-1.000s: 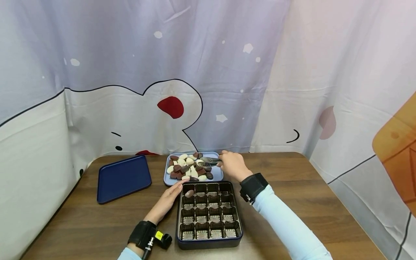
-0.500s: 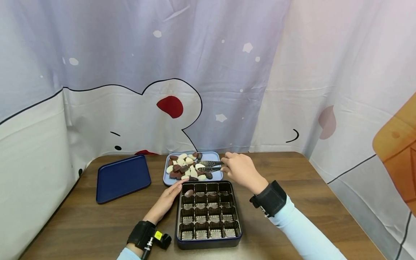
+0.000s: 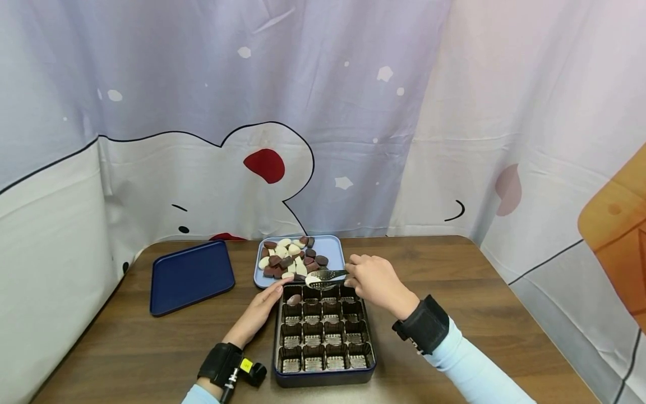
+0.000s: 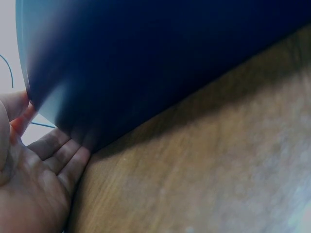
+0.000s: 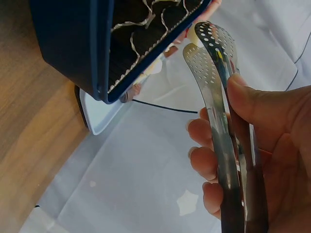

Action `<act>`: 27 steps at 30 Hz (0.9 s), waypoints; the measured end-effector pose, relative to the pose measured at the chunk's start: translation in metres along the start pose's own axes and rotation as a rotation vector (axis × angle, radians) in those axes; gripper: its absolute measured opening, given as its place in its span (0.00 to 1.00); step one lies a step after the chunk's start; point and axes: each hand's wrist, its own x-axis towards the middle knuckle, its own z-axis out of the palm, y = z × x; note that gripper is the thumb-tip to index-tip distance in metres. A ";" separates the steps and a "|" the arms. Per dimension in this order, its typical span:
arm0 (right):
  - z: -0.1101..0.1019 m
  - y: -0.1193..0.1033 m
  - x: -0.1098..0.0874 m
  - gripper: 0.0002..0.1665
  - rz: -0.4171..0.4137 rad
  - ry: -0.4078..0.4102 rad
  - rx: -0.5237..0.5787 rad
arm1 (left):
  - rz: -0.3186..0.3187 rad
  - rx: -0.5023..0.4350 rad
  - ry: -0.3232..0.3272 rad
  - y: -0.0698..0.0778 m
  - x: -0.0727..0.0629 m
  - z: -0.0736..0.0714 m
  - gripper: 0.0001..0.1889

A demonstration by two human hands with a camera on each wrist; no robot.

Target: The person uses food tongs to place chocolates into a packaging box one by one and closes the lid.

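Note:
In the head view, my right hand (image 3: 375, 282) grips perforated metal tongs (image 3: 329, 275) over the far edge of a dark compartment box (image 3: 325, 380). Between the tong tips is a white oval chocolate (image 3: 313, 279), also glimpsed as a pale piece (image 5: 193, 37) in the right wrist view. Thumb and fingers wrap the tongs' arms there. My left hand (image 3: 258, 311) lies along the box's far left corner; its fairly straight fingers (image 4: 60, 154) touch the dark blue side wall (image 4: 160, 58). One brown chocolate (image 3: 294, 300) sits in the box's far left compartment.
Right behind the box stands a light blue tray (image 3: 333, 247) piled with white and brown chocolates (image 3: 285, 259). A dark blue tray or lid (image 3: 192, 278) lies to the left on the wooden table (image 3: 444, 292). A patterned curtain (image 3: 323, 112) hangs behind.
My right hand has brought the tongs from over the light blue tray toward me to the box's far edge, carrying the white chocolate. My left hand has stayed at the box corner.

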 end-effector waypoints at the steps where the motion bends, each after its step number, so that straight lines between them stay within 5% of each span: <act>1: 0.001 -0.001 -0.001 0.08 -0.002 -0.002 0.003 | 0.001 -0.002 0.000 0.000 0.000 0.000 0.25; 17: -0.001 0.006 0.004 0.09 0.143 0.021 0.095 | -0.020 -0.003 0.007 -0.001 0.001 0.000 0.25; 27: 0.004 0.023 0.011 0.09 0.290 -0.065 0.114 | -0.021 -0.005 0.011 0.001 0.000 0.000 0.25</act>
